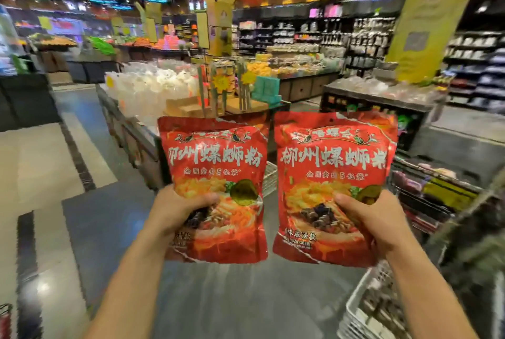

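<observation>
Two matching red noodle bags with white Chinese lettering are held upright side by side in front of me. My left hand [177, 210] grips the left red bag [216, 158] at its lower left corner, thumb on the front. My right hand [377, 218] grips the right red bag [333, 153] at its lower right edge, thumb across the printed noodle picture. The fingers of both hands are hidden behind the bags.
A supermarket aisle with a grey floor [114, 229] runs ahead. A display island [153, 98] with clear bags stands behind the left bag. Dark shelving [410, 185] lines the right side, and a white plastic crate [366, 308] sits at lower right.
</observation>
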The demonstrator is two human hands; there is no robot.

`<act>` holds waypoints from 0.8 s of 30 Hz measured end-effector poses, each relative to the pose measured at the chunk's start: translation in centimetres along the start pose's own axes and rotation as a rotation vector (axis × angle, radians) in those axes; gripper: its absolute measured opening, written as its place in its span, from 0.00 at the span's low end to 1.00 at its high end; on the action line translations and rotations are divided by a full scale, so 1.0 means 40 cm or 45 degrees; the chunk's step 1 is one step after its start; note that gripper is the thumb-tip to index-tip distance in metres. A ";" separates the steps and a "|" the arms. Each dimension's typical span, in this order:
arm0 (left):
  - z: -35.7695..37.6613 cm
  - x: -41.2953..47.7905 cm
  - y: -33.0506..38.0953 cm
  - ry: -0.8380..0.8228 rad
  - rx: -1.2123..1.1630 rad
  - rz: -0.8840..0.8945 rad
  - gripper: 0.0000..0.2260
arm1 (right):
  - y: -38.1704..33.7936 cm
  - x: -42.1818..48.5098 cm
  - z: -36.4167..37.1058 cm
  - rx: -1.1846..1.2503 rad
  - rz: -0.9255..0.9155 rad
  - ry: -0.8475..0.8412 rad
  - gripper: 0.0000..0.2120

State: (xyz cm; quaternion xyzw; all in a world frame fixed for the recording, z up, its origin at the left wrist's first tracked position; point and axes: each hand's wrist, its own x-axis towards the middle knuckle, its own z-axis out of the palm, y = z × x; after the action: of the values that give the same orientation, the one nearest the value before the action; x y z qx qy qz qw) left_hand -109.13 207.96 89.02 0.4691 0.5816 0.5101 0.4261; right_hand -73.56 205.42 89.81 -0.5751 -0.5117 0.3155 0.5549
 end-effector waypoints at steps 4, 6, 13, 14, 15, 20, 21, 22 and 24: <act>0.105 -0.051 -0.022 -0.266 0.011 0.007 0.35 | 0.022 -0.194 -0.120 -0.104 0.085 0.227 0.14; 0.175 -0.090 -0.036 -0.438 0.020 0.001 0.30 | 0.030 -0.304 -0.181 -0.129 0.126 0.352 0.15; 0.473 -0.338 -0.022 -0.995 -0.006 0.020 0.28 | -0.022 -0.701 -0.447 -0.218 0.229 0.874 0.19; 0.514 -0.387 -0.010 -1.084 -0.015 0.016 0.31 | -0.034 -0.762 -0.487 -0.243 0.237 0.948 0.22; 0.555 -0.440 0.002 -1.167 -0.023 0.015 0.34 | -0.052 -0.825 -0.525 -0.265 0.242 1.019 0.21; 0.730 -0.734 0.053 -1.506 -0.052 0.069 0.37 | -0.113 -1.157 -0.699 -0.286 0.248 1.343 0.13; 0.758 -0.801 0.063 -1.561 -0.042 0.088 0.37 | -0.122 -1.224 -0.728 -0.286 0.246 1.405 0.13; 0.786 -0.871 0.070 -1.611 -0.034 0.108 0.37 | -0.132 -1.291 -0.757 -0.286 0.243 1.465 0.12; 0.839 -1.023 0.079 -1.707 -0.053 0.138 0.36 | -0.156 -1.429 -0.809 -0.266 0.213 1.566 0.11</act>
State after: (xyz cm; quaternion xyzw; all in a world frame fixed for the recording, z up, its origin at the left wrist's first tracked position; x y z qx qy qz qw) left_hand -68.03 174.48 88.93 0.7046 0.1569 0.1403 0.6776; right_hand -60.76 140.69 90.08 -0.7405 -0.0804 -0.0824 0.6621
